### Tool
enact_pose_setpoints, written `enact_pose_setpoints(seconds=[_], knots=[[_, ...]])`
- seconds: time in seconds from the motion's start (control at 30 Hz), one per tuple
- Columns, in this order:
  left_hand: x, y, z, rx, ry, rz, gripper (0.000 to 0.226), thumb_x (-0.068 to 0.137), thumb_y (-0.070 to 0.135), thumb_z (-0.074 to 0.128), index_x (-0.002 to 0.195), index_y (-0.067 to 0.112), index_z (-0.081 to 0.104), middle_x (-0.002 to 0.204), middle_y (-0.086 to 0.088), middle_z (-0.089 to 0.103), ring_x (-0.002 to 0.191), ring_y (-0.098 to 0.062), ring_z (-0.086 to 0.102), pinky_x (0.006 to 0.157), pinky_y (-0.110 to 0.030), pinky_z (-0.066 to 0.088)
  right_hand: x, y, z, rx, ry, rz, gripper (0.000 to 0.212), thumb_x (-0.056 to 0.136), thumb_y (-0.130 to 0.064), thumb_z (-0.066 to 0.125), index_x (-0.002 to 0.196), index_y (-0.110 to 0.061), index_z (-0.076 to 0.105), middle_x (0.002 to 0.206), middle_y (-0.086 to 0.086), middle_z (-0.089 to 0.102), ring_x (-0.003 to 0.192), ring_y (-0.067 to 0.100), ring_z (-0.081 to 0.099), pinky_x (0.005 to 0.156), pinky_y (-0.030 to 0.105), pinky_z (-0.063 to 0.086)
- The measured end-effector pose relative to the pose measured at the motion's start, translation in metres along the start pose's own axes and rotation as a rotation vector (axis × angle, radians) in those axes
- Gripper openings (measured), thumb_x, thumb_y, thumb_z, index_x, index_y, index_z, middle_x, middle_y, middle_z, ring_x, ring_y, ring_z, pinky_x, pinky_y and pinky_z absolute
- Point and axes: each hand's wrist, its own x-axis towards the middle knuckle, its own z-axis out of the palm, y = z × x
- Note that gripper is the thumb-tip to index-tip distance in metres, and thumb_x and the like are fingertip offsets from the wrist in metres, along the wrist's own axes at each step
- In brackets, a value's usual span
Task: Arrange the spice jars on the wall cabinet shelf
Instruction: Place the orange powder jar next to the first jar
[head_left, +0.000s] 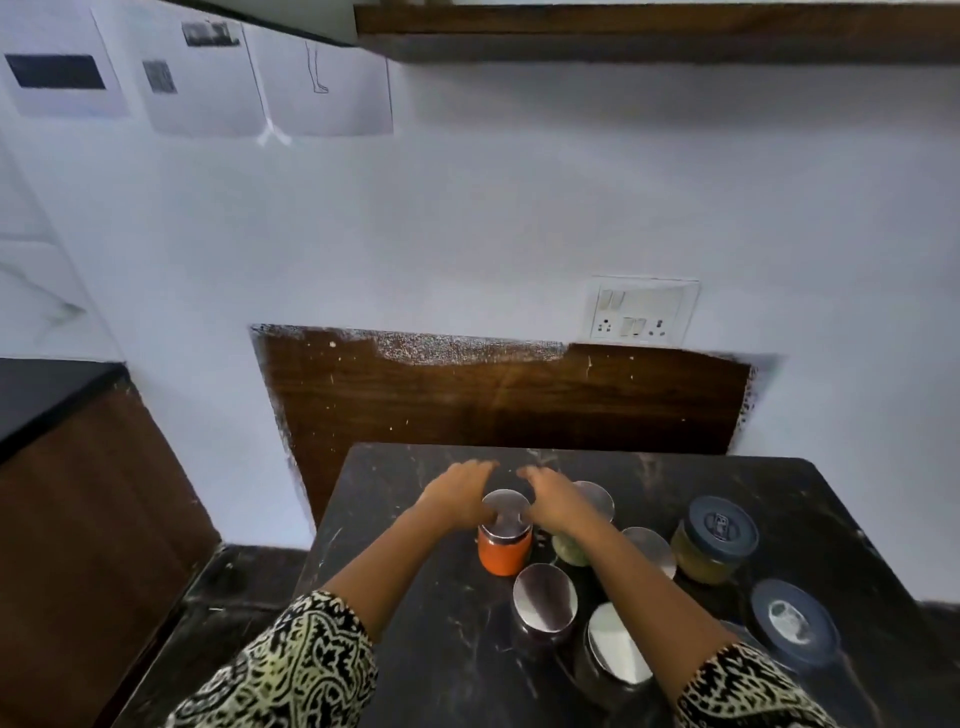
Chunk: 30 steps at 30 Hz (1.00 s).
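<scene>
Near jars: steel-lidded jars (545, 597) crowd your forearms; a careless lift could topple them.
Grip: your left hand (457, 493) and right hand (553, 499) flank the orange jar (505, 540), fingers spread; whether they hold it, you cannot tell.
Far: wall cabinet (654, 31) overhead.

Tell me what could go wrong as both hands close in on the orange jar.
1. The orange jar stands close among other jars; the right hand reaches over the green-filled jar and could knock it.
2. The left hand seems to rest near the steel lid; lifting by the lid alone might let the jar drop.
3. The silver-lidded jar sits just below both forearms.
</scene>
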Motion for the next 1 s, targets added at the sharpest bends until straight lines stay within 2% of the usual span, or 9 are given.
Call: enact_pose_setpoints(seconds=[0.1, 0.17, 0.33, 0.43, 0.57, 0.67, 0.73, 0.87, 1.0], knots=[[0.014, -0.007, 0.026, 0.014, -0.098, -0.045, 0.092, 0.079, 0.024, 0.073, 0.150, 0.019, 0.014, 0.154, -0.008, 0.027, 0.139, -0.030, 0.030, 0.112, -0.044, 0.033, 0.006, 0.009, 0.022, -0.033, -0.069, 0.059, 0.087, 0.080, -0.019, 0.070, 0.149, -0.015, 0.017, 0.151, 0.013, 0.031, 0.136, 0.030, 0.037, 0.105, 0.037, 0.039], [0.021, -0.010, 0.037, -0.008, -0.129, -0.066, 0.098, 0.076, 0.023, 0.075, 0.151, 0.020, 0.011, 0.154, -0.009, 0.026, 0.139, -0.030, 0.032, 0.111, -0.044, 0.034, 0.011, 0.014, 0.032, -0.039, -0.088, 0.081, 0.096, 0.076, -0.021, 0.074, 0.150, -0.015, 0.013, 0.153, 0.012, 0.029, 0.137, 0.030, 0.036, 0.108, 0.038, 0.036], [0.028, -0.018, 0.047, -0.071, -0.104, -0.040, 0.078, 0.068, 0.025, 0.080, 0.134, 0.017, 0.040, 0.135, -0.008, 0.051, 0.121, -0.026, 0.050, 0.103, -0.038, 0.042, 0.013, 0.016, 0.045, 0.052, -0.057, 0.072, 0.097, 0.073, -0.020, 0.076, 0.150, -0.015, 0.017, 0.151, 0.008, 0.035, 0.136, 0.027, 0.037, 0.111, 0.037, 0.033], [0.021, -0.021, 0.041, -0.120, -0.034, 0.002, 0.075, 0.063, 0.028, 0.082, 0.128, 0.017, 0.046, 0.127, -0.007, 0.057, 0.115, -0.024, 0.054, 0.097, -0.036, 0.046, 0.005, 0.012, 0.034, 0.067, -0.033, 0.032, 0.097, 0.071, -0.018, 0.078, 0.149, -0.016, 0.021, 0.150, 0.008, 0.036, 0.135, 0.027, 0.038, 0.111, 0.038, 0.035], [0.004, -0.013, 0.003, -0.276, 0.086, 0.127, 0.076, 0.060, 0.026, 0.084, 0.127, 0.017, 0.050, 0.122, -0.003, 0.060, 0.109, -0.018, 0.057, 0.088, -0.024, 0.044, -0.017, 0.003, -0.015, 0.115, -0.011, -0.071, 0.091, 0.071, -0.018, 0.078, 0.147, -0.015, 0.026, 0.146, 0.007, 0.041, 0.131, 0.022, 0.043, 0.103, 0.031, 0.039], [-0.011, -0.001, -0.035, -0.459, 0.135, 0.213, 0.082, 0.058, 0.028, 0.088, 0.130, 0.017, 0.049, 0.121, 0.002, 0.060, 0.110, -0.012, 0.058, 0.095, -0.027, 0.047, -0.041, -0.011, -0.066, 0.154, -0.005, -0.136, 0.094, 0.069, -0.020, 0.081, 0.147, -0.016, 0.027, 0.129, 0.004, 0.056, 0.113, 0.016, 0.055, 0.089, 0.022, 0.043], [-0.021, 0.013, -0.060, -0.573, 0.160, 0.268, 0.087, 0.054, 0.033, 0.089, 0.129, 0.019, 0.049, 0.118, 0.005, 0.063, 0.108, -0.010, 0.061, 0.096, -0.030, 0.049, -0.059, -0.022, -0.100, 0.172, 0.015, -0.172, 0.092, 0.068, -0.022, 0.082, 0.145, -0.016, 0.032, 0.125, 0.003, 0.060, 0.113, 0.016, 0.056, 0.088, 0.021, 0.042], [-0.039, 0.048, -0.110, -0.812, 0.210, 0.383, 0.086, 0.049, 0.037, 0.086, 0.126, 0.022, 0.050, 0.116, 0.006, 0.066, 0.105, -0.009, 0.064, 0.091, -0.028, 0.052, -0.093, -0.035, -0.164, 0.183, 0.125, -0.269, 0.084, 0.068, -0.033, 0.081, 0.140, -0.022, 0.040, 0.130, -0.004, 0.057, 0.120, 0.010, 0.049, 0.100, 0.025, 0.037], [-0.055, 0.090, -0.151, -1.003, 0.354, 0.458, 0.075, 0.050, 0.040, 0.079, 0.119, 0.024, 0.056, 0.109, 0.010, 0.068, 0.098, -0.001, 0.064, 0.079, -0.018, 0.053, -0.117, -0.041, -0.215, 0.287, 0.284, -0.350, 0.079, 0.072, -0.042, 0.074, 0.141, -0.026, 0.039, 0.141, -0.005, 0.048, 0.118, 0.008, 0.047, 0.091, 0.023, 0.038]])
